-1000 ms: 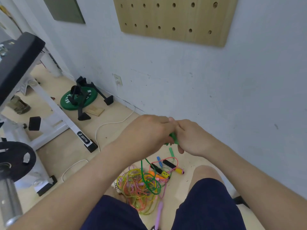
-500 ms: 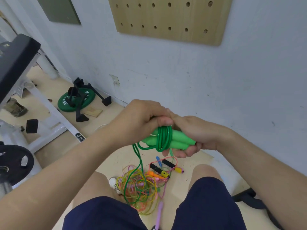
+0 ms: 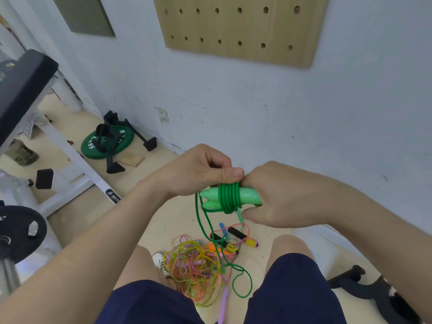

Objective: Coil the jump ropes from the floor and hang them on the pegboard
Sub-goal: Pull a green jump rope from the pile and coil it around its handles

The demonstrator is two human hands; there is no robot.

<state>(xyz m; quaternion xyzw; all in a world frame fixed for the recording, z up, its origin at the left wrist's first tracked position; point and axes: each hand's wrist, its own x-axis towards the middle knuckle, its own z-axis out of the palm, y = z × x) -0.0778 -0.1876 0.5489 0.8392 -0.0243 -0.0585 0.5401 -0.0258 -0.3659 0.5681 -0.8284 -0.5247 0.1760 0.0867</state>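
Right hand [image 3: 287, 197] clamped round paired light-green plastic handles [image 3: 249, 197], pressed parallel as spool core. Left hand [image 3: 196, 171] pinches dark-green rope cord [image 3: 229, 198] atop wraps, apparently for tension.

The 2 handles [image 3: 248, 198] are smooth, glossy pale-green plastic. The green cord [image 3: 228, 197] wound round them looks matt and rubbery. The pegboard [image 3: 233, 25] is pale matt wood with faint grain, on a scuffed, matt painted wall [image 3: 304, 113]. The tangled ropes [image 3: 194, 265] on the smooth floor [image 3: 145, 174] are thin, shiny plastic. The shorts [image 3: 292, 291] are dark matt cloth.
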